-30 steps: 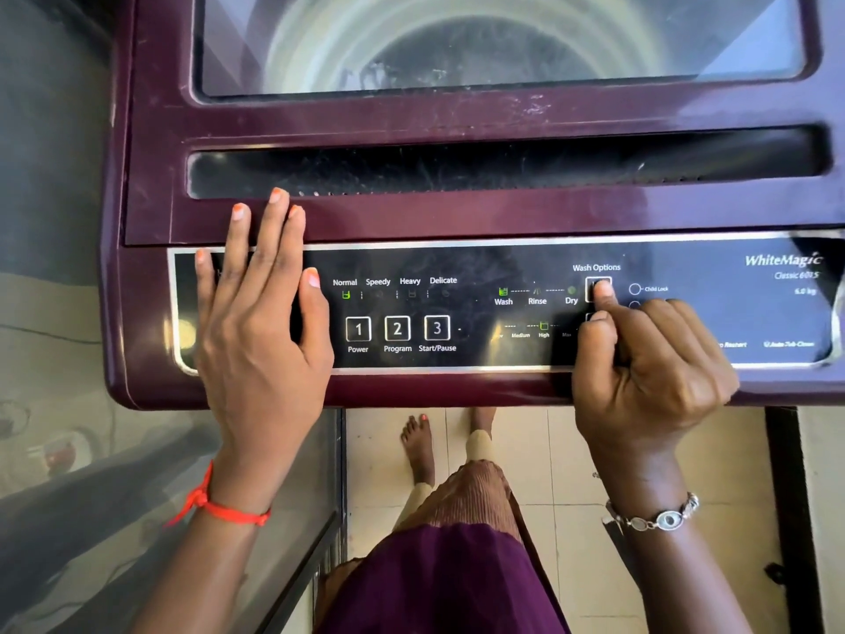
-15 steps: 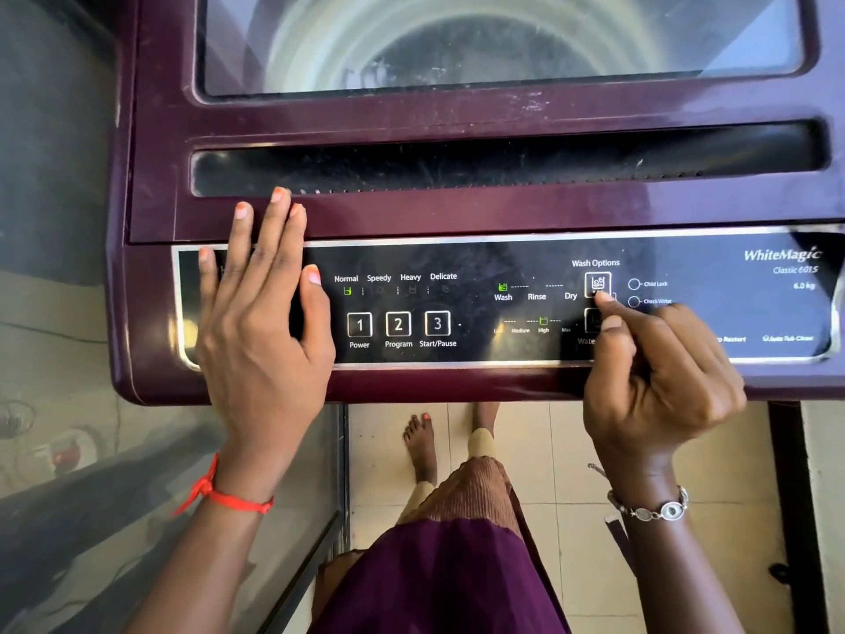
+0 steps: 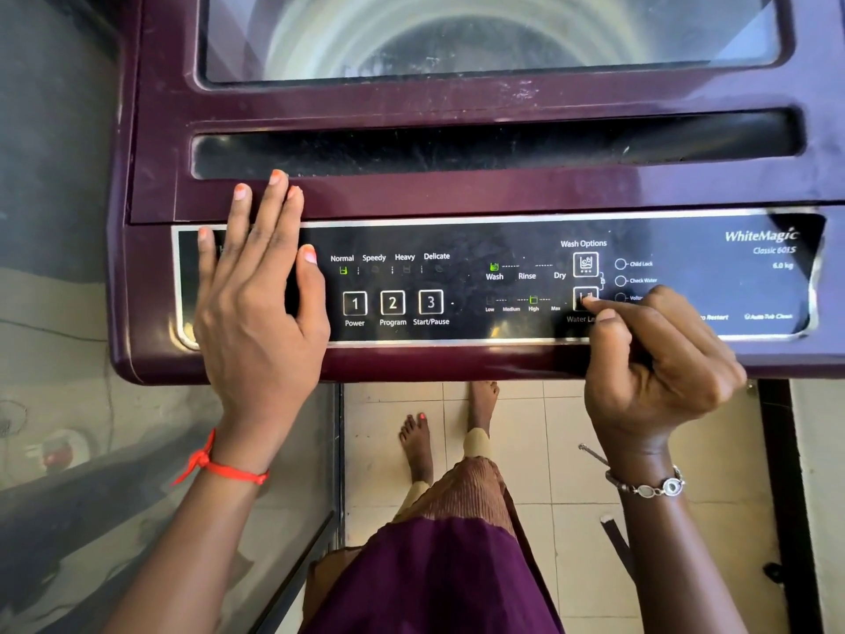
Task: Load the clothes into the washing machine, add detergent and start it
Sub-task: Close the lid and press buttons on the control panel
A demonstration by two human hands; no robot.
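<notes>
A maroon top-loading washing machine fills the upper view, its glass lid closed over the drum. The black control panel shows green lights at Normal, Wash and High. My left hand lies flat on the panel's left end, fingers spread and reaching onto the lid edge. My right hand is curled, its index fingertip touching the Water Level button below the Wash Options button. Buttons 1 Power, 2 Program and 3 Start/Pause sit uncovered in between. No clothes or detergent are visible.
A grey glossy surface stands at the left beside the machine. Below the panel are pale floor tiles, bare feet and a purple garment. A dark vertical frame runs down at the right.
My right index finger has slid down from the Wash Options button to the Water Level button. The Rinse and Dry lights have gone out, leaving Wash lit. My left hand has stayed put.
</notes>
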